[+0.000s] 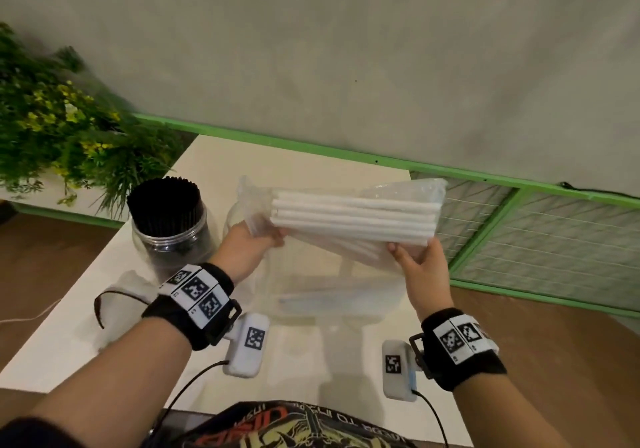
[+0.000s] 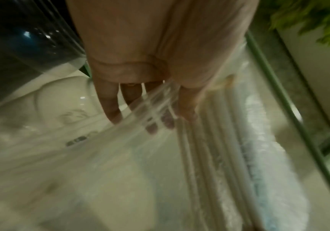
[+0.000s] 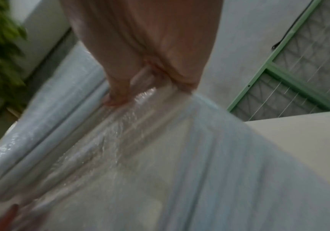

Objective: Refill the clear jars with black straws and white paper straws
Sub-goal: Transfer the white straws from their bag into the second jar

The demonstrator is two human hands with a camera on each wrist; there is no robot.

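A clear plastic bag of white paper straws (image 1: 353, 217) is held level above the white table (image 1: 311, 157). My left hand (image 1: 252, 240) grips the bag's open left end, fingers under the film and thumb on top; in the left wrist view the left hand (image 2: 152, 115) has film bunched over its fingers. My right hand (image 1: 417, 257) holds the bag's right lower edge, and in the right wrist view the right hand (image 3: 132, 93) pinches the film with thumb against the straws (image 3: 51, 132). A clear jar (image 1: 171, 240) full of black straws (image 1: 164, 202) stands at the left. Behind the left hand a second clear jar (image 1: 237, 217) is mostly hidden.
A leafy plant with yellow flowers (image 1: 59, 125) fills the back left. A green-framed mesh panel (image 1: 540, 236) lies right of the table. Crumpled clear plastic (image 1: 131, 285) and a dark cable (image 1: 98, 305) lie on the table's left side. A grey wall stands behind.
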